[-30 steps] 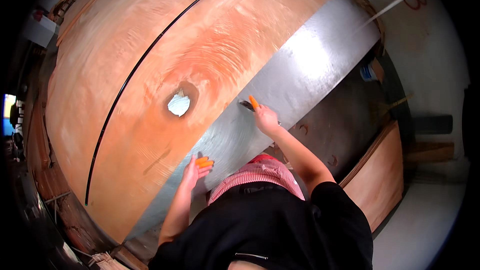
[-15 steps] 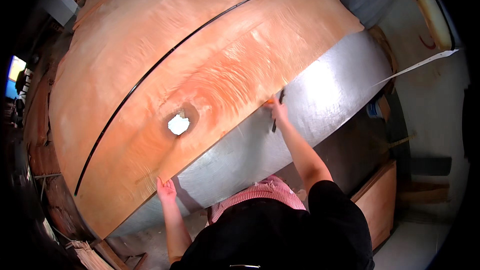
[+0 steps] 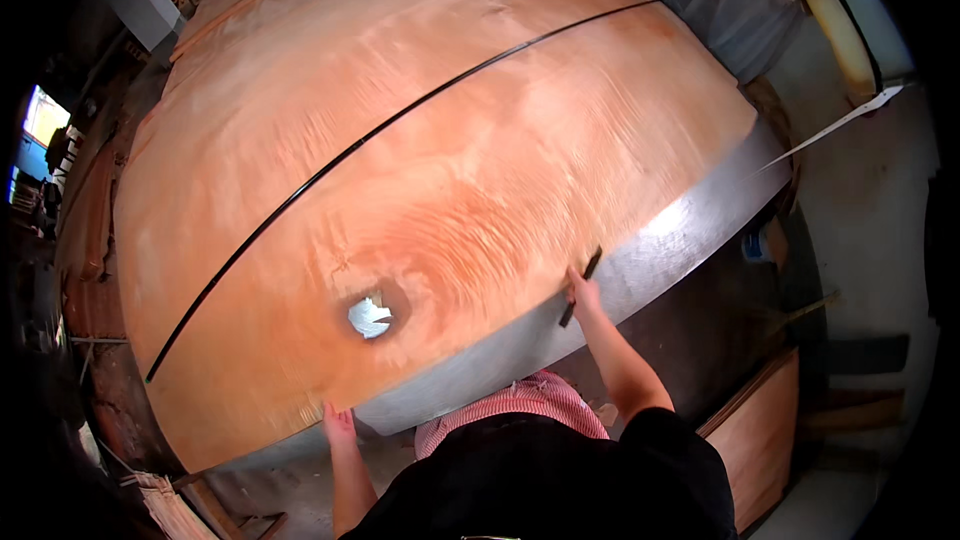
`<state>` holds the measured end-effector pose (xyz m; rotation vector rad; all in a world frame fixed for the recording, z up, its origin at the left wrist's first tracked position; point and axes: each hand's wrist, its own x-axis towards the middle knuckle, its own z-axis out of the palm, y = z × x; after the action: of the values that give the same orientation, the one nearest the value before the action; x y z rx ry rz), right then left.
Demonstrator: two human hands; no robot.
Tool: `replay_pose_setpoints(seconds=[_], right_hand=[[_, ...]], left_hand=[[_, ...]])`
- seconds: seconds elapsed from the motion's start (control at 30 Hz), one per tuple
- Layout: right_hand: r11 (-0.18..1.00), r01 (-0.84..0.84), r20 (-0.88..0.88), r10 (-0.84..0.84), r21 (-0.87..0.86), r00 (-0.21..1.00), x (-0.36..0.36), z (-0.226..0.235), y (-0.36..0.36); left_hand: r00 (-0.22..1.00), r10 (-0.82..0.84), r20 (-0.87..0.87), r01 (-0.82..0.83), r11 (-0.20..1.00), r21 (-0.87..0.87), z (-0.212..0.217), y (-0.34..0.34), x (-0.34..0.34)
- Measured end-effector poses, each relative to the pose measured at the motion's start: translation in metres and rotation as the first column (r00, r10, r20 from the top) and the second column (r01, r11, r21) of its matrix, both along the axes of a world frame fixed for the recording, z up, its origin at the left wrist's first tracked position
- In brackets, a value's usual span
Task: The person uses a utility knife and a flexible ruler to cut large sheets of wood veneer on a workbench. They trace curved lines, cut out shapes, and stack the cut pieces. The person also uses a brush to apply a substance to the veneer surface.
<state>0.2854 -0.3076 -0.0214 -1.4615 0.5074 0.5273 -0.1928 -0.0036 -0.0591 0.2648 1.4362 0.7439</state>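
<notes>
A broad sheet of orange-brown wood veneer (image 3: 480, 160) with wavy grain spreads over a shiny metal tabletop (image 3: 690, 210). Near its front is a ragged hole (image 3: 371, 317) with a dark rim, bright white inside. My left hand (image 3: 340, 424) is closed on the veneer's near edge, left of my body, its thumb and fingers pinching it. Farther right, my right hand (image 3: 584, 292) grips a dark, narrow flat stick (image 3: 592, 265) at the same edge. Whether its fingers also pinch the veneer is unclear.
A long, thin black rod (image 3: 350, 150) lies curved across the veneer. Clear plastic sheeting (image 3: 735, 25) hangs at the back right. A wooden panel (image 3: 755, 440) leans at the lower right, and stacked veneer pieces (image 3: 165, 505) lie at the lower left.
The veneer has slid toward me with both hands at its edge. Its hole now lies nearer me and farther from the black rod, and less bare metal shows. The view has shifted slightly.
</notes>
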Motion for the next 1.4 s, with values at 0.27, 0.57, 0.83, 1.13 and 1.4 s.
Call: replay_pose_setpoints(seconds=[0.27,0.57,0.83,1.13,1.4], right_hand=[[0.993,0.096,-0.011,-0.097,-0.072,0.995,-0.079,-0.004,-0.064],[0.989,-0.025,0.034,0.03,-0.149,0.999,-0.174,-0.021,-0.07],[0.879,-0.39,-0.13,0.368,-0.273,0.921,-0.342,-0.042,-0.071],[0.674,-0.664,-0.25,0.616,-0.325,0.747,-0.413,-0.051,-0.082],[0.297,-0.842,-0.198,0.887,-0.45,0.418,-0.451,-0.053,-0.076]], left_hand=[[0.989,-0.148,0.011,0.149,0.986,-0.077,-0.006,-0.025,-0.058],[0.962,-0.058,0.268,0.086,0.992,-0.096,-0.009,-0.005,-0.093],[0.964,-0.233,0.129,0.244,0.966,-0.082,0.009,-0.015,-0.107],[0.829,-0.491,0.266,0.502,0.864,0.03,-0.006,-0.015,-0.127],[0.671,-0.723,-0.162,0.741,0.658,0.134,-0.039,-0.096,-0.272]])
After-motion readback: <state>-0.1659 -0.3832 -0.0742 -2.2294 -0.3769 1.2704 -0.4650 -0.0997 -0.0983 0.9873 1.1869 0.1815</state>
